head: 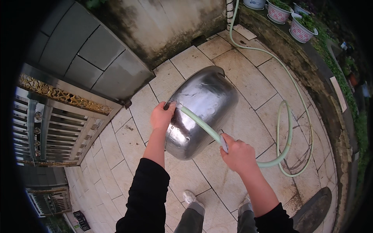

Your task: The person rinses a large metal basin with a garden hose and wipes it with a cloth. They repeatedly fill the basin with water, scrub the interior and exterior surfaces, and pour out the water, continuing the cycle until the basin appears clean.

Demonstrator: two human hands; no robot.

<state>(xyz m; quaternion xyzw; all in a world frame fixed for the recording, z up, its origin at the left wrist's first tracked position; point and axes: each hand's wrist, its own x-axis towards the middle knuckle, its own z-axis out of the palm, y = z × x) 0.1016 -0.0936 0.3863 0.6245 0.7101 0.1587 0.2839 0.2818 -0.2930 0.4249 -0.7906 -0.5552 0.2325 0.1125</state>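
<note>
In front of me a shiny metal tub (pixel 207 104) is tipped up on the tiles, its outer side and bottom turned towards me. My left hand (pixel 163 115) grips its rim on the left side, thumb on the outside. From the right, my right hand (pixel 239 153) is closed around a pale green hose (pixel 201 122). A small greyish-white piece (pixel 223 143) shows between the fingers and the hose; what it is I cannot tell. The hose's end lies just beside my left thumb, over the metal. The tub's inside is hidden.
The hose loops over the tiled floor (pixel 256 122) on the right and runs up to the wall corner. Potted plants (pixel 303 29) stand on a ledge. A metal gate (pixel 67 128) and grey tiled wall (pixel 96 58) border the left. A dark flat slab (pixel 313 209) lies lower right.
</note>
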